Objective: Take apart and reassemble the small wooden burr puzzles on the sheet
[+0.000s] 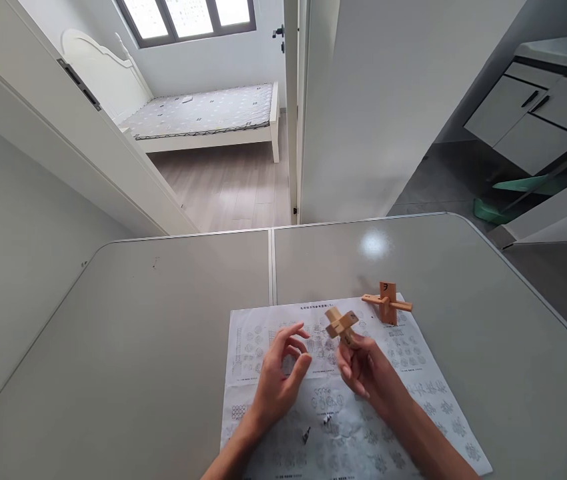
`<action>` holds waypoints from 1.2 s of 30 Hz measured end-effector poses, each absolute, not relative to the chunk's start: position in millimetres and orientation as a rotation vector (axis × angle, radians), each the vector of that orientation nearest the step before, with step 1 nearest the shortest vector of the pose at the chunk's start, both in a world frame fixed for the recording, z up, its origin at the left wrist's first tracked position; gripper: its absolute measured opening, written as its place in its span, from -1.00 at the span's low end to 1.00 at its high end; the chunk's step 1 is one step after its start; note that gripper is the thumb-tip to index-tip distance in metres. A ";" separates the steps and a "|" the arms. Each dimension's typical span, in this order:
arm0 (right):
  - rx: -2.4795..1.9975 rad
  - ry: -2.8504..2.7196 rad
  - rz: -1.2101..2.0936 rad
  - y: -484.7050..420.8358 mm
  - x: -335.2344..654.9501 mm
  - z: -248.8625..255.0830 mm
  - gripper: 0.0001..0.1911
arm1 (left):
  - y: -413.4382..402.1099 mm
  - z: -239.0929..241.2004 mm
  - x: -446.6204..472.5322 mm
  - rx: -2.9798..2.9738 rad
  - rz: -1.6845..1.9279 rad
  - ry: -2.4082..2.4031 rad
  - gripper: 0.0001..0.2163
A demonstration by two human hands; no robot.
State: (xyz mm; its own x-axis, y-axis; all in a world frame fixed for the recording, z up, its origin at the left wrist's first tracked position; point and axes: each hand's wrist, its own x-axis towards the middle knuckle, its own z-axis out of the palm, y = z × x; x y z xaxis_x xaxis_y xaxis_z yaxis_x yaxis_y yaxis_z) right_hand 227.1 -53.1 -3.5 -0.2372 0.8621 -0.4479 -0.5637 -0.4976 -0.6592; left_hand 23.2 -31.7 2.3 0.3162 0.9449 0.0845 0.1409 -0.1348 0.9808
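My right hand point(363, 370) is closed on a small wooden interlocking puzzle point(341, 325), held by its lower end above a printed instruction sheet point(413, 373). My left hand point(281, 377) hovers just to the left of it with fingers spread and curled, holding nothing. A second wooden puzzle piece point(387, 303), a cross of short bars with a mark on its top block, stands on the sheet's far right corner.
The sheet lies on a grey folding table point(138, 333) with a centre seam. Two small dark bits point(306, 435) lie on the sheet near my wrists. Beyond the table are a doorway to a bedroom and, to the right, kitchen cabinets.
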 end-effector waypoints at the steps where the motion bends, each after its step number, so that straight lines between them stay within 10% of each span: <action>1: -0.985 -0.411 1.853 -50.7 229.1 -4.5 -0.53 | -31.3 2.8 23.8 1.511 0.975 1.060 -0.65; 36: -0.817 -0.443 2.010 -46.4 232.2 -10.6 -0.63 | 14.7 16.9 -5.3 1.690 0.746 1.145 -0.80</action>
